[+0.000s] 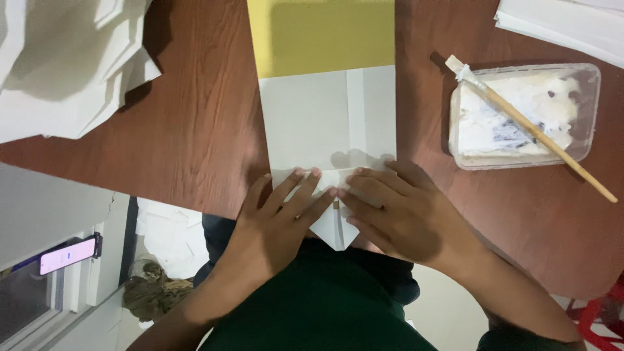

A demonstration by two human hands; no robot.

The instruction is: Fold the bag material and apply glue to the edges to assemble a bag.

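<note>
Head view, looking straight down: reddish-brown wood-grain tabletop [195, 130] fills most of the frame, its near edge cutting diagonally from left to lower right. Centred on it lies a flat grey-white folded paper sheet [325, 117] with a vertical crease band right of middle; its far portion shows a yellow face [322, 36]. The sheet's near end is folded into a white point [335, 234] that overhangs the table edge toward the person's dark green garment [325, 305]. Left hand [276, 221] lies palm down, fingers spread and flat, fingertips pressing the near fold. Right hand [396, 211] likewise flat, fingers extended leftward over the same fold; index tips of both hands nearly meet at the centre line. Neither hand pinches anything; both press paper against the table. To the right, well apart from the sheet, stands a clear rectangular plastic tray [588, 117] holding white paste, with a wooden-handled brush [539, 133] resting diagonally across its rim, bristle end at upper left, handle projecting past the near right corner. Upper left: loose heap of white folded paper [58, 71]. Upper right corner: stack of white sheets [565, 26]. Beyond the table edge, lower left: pale floor, lit smartphone [68, 255] on a stand, crumpled olive cloth [153, 292]. Lower right: red chair frame [598, 315], partly visible.
</note>
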